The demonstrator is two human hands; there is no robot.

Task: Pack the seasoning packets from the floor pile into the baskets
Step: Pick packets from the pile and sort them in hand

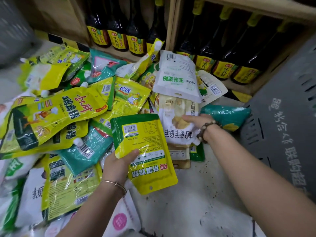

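Our left hand (119, 165) pinches a yellow packet (145, 147), right hand (198, 120) lies flat on a white packet (177, 132) by the basket (282, 134).

We see a pale, speckled floor (196, 199) carrying a sprawling pile of seasoning packets (68, 117), yellow, teal and white, all overlapping. Right of the pile, a grey slotted basket (282, 134) sits on the floor. Behind the pile, a wooden shelf (171, 23) holds dark bottles (118, 35) with yellow labels.

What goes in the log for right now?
left hand: holds yellow packet | right hand: touches white packet | grey basket: at right
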